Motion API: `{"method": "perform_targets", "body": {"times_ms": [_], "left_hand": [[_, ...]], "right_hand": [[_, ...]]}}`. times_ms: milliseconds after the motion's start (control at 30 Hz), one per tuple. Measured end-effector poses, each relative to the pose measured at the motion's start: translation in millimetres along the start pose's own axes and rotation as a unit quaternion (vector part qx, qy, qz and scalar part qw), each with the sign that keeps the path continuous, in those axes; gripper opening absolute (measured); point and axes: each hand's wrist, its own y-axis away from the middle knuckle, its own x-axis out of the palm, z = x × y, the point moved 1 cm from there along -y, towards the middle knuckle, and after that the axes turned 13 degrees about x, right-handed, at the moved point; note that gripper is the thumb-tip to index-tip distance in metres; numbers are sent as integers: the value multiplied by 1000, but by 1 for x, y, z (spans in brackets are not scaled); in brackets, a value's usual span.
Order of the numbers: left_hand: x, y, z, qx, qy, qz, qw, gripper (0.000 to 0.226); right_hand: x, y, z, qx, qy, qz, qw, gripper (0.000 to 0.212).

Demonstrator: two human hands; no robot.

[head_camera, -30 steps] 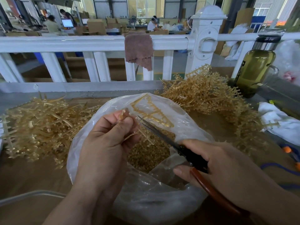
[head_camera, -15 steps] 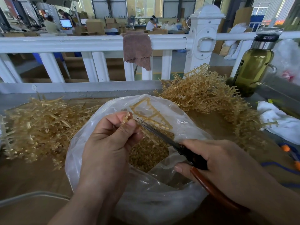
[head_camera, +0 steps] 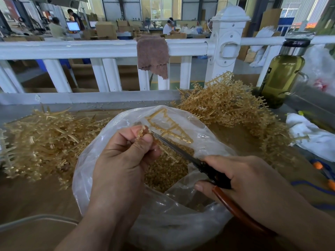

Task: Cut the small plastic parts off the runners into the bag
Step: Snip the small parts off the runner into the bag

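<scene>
Low in the frame, our right hand (head_camera: 253,182) curls round the red-handled scissors (head_camera: 178,150) and our left hand (head_camera: 123,160) pinches a runner (head_camera: 169,126) over the open plastic bag (head_camera: 172,229) at centre, so that clipped parts (head_camera: 163,176) drop inside, with more runners heaped (head_camera: 226,105) at upper right.

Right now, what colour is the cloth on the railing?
The cloth is dusty brown, seen best in the head view.

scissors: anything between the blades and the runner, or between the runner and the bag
Nothing visible. The scissors point right at the runner that the left hand pinches, above the open bag; cut parts lie heaped inside.
</scene>
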Motion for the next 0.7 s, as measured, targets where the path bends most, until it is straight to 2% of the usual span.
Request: {"method": "perform_targets", "body": {"times_ms": [267,533,700], "left_hand": [[-1,0,-1,-6,-24,-9,1000,9],[-3,1,-1,-9,-26,-12,1000,4],[-4,-1,0,-4,-25,-5,1000,5]], "right_hand": [[0,1,-3,-6,2,3,1000,56],[-4,1,5,11,13,9,1000,44],[-5,0,8,21,29,5,999,47]]}}
